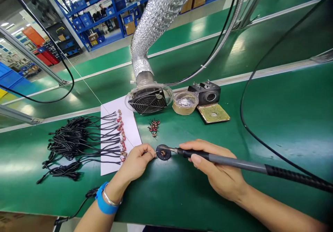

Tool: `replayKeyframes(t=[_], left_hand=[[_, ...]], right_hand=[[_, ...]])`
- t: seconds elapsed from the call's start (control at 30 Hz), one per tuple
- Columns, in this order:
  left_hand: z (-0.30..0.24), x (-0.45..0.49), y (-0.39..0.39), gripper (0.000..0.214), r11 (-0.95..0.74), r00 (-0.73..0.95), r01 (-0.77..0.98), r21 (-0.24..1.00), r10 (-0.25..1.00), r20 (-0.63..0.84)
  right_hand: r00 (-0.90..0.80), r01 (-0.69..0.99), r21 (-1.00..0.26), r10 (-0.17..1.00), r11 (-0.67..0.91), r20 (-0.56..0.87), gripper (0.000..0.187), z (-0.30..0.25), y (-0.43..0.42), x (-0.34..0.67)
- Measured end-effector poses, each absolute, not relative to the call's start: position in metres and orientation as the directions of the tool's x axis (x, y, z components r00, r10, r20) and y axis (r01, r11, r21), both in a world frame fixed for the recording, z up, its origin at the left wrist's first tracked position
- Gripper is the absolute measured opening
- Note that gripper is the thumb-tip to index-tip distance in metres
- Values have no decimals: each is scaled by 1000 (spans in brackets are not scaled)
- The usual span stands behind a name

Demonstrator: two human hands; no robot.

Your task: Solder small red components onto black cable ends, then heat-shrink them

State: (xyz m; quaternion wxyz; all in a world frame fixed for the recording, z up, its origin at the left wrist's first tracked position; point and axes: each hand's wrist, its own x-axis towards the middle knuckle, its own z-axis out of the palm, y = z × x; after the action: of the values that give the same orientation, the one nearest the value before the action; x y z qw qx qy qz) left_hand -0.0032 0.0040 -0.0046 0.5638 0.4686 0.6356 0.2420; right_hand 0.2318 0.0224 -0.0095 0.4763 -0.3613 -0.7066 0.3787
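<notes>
My right hand (218, 167) is wrapped round a grey soldering iron (234, 162), its tip reaching left to a small round black disc (163, 152) that carries a tiny red-and-copper coil part. My left hand (136, 160) is pinched closed at the disc's left edge, holding something thin that I cannot make out. A blue wristband and a metal bangle sit on my left wrist. Just beyond the disc lies a small pile of coil parts (154, 126) on the green mat.
A white sheet (128, 127) holds a row of black wires (78, 141) with coil parts at their ends. Behind stand a fume extractor fan (147, 101) on a foil duct, a solder tin (185, 102), a black holder (206, 92) and a brass sponge plate (213, 113). A black cable (249, 127) crosses at right.
</notes>
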Motion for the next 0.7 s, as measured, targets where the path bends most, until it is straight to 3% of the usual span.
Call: replayKeyframes(t=[0.37,0.7], left_hand=[[-5,-4,7,18,459,105,328,826,851,-514],[-7,-4,7,17,432,127,342,835,859,-496]], right_hand=[[-234,247,-853,882,460,408,15,-10,20,226],[-258,237,-846,870,478,420,13,-13,19,225]])
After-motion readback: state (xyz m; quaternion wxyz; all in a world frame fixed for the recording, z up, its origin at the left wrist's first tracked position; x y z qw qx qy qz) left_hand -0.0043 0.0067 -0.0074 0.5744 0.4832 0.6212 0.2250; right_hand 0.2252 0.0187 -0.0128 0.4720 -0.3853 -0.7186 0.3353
